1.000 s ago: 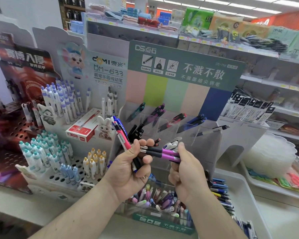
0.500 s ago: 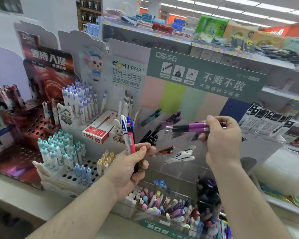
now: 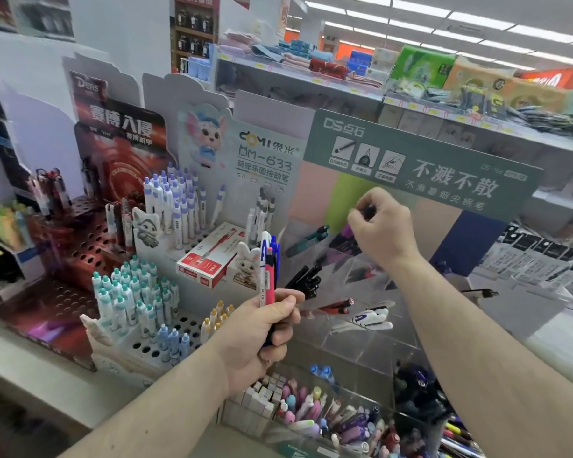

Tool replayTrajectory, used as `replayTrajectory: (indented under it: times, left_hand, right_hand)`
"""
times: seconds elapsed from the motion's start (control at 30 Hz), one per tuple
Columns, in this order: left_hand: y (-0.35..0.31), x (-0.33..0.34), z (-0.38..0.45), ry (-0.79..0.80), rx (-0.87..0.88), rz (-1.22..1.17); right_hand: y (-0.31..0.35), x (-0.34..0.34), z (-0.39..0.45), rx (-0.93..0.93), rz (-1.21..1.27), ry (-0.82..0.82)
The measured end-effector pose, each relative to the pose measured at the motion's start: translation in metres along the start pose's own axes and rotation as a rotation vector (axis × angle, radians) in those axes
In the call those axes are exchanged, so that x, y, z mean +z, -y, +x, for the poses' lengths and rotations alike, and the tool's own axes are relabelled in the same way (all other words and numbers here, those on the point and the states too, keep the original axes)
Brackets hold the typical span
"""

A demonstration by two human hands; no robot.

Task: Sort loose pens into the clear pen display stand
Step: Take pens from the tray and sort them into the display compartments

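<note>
Two hands: left hand (image 3: 258,328) grips upright pens (image 3: 268,269); right hand (image 3: 382,226) pinches seemingly purple pens (image 3: 346,234) at clear acrylic stand (image 3: 361,338).

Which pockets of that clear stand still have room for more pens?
On the clear pen display stand, the pockets below the white pens look bare. The bottom bin is crammed. The right hand blocks the upper purple pocket.

The see-through plastic pen display stand (image 3: 354,328) is shiny and smooth. The white, pink and blue plastic pens (image 3: 268,269) look smooth and glossy. The green card sign with white writing (image 3: 420,166) looks flat and matt. The red and white paper box (image 3: 209,259) looks smooth, with a slight shine.
</note>
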State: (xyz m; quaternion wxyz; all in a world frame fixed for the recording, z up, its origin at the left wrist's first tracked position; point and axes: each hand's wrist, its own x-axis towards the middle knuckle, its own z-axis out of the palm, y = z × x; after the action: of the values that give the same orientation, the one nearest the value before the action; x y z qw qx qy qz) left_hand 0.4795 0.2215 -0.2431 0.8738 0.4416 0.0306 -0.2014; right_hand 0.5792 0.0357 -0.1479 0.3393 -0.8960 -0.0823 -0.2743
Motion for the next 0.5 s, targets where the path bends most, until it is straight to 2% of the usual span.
replayTrajectory:
  times: [0.13,0.27,0.37,0.43,0.5]
  left_hand:
    - [0.001,-0.002,0.001,0.009,-0.005,-0.001]
    - [0.002,-0.004,0.003,0.008,-0.006,0.0]
    - [0.003,-0.002,0.003,0.017,-0.008,0.013]
    - [0.003,-0.002,0.003,0.024,-0.007,0.02]
    - [0.002,-0.003,0.003,0.027,-0.004,0.021]
  right_hand:
    - [-0.007,0.005,0.01,0.006,-0.067,0.196]
    - [-0.015,0.01,0.014,-0.103,-0.512,0.297]
    - [-0.015,0.018,0.006,-0.15,-0.572,0.344]
    - [-0.017,0.018,0.001,-0.154,-0.573,0.321]
    - [-0.017,0.017,-0.003,-0.156,-0.678,0.214]
